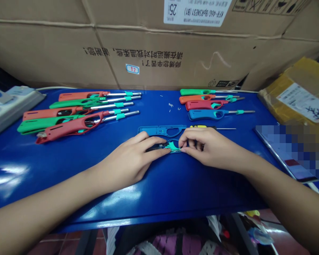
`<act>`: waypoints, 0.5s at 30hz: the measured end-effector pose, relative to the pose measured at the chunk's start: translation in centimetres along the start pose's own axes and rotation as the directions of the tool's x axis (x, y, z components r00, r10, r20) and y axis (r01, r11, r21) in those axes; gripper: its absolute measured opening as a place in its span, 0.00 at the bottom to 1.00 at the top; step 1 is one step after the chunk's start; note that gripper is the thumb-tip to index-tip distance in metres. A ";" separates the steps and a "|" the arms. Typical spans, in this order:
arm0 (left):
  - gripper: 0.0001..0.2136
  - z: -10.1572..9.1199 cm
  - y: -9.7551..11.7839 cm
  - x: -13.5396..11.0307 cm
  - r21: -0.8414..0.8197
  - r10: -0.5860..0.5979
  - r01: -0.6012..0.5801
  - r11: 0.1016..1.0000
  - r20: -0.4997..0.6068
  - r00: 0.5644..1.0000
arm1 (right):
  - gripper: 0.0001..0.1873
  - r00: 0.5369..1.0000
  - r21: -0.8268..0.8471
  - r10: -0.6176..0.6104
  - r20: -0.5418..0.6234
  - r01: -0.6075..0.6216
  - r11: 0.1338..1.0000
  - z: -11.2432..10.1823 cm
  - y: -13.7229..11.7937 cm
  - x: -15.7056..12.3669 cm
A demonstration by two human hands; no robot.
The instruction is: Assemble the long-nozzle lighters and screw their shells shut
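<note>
An opened blue utility lighter [174,145] lies in front of me on the blue table, with a teal trigger [173,146] in its body. My left hand [142,150] reaches over its handle end, index finger and thumb closed on either side of it. At the trigger's other end, the fingertips of my right hand [200,145] are pinched against the lighter; any small part between them is hidden. Just beyond both hands lies the loose blue casing half [163,130]. A screwdriver with a yellow and black handle [199,126] rests behind my right hand.
Several red, orange and green lighters [69,122] lie at the left, and several more, one blue [208,114], at the back right. Small white bits [171,105] lie between. A cardboard box [149,42] stands behind. A phone-like device [287,156] and a taped parcel [300,95] occupy the right.
</note>
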State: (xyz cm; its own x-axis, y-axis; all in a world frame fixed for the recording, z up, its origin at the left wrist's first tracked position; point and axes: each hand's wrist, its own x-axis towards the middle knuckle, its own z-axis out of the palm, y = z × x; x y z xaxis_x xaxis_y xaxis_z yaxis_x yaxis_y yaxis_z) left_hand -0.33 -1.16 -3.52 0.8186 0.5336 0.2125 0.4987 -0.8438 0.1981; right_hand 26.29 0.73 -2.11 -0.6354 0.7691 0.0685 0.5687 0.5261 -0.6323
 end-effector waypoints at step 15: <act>0.07 -1.7 -1.2 0.0 -0.146 -0.127 0.110 0.983 -0.109 0.986 | 0.06 0.983 -0.110 0.180 0.049 -0.173 0.979 -2.7 0.6 -0.5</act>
State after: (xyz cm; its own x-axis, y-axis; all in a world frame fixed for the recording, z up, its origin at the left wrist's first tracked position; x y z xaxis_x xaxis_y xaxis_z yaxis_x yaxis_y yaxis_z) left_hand -1.43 -0.08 -2.16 0.7129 0.6393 0.2883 0.5390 -0.7625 0.3580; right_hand 28.34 1.67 -0.47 -0.5476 0.8325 -0.0839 0.7242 0.4214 -0.5459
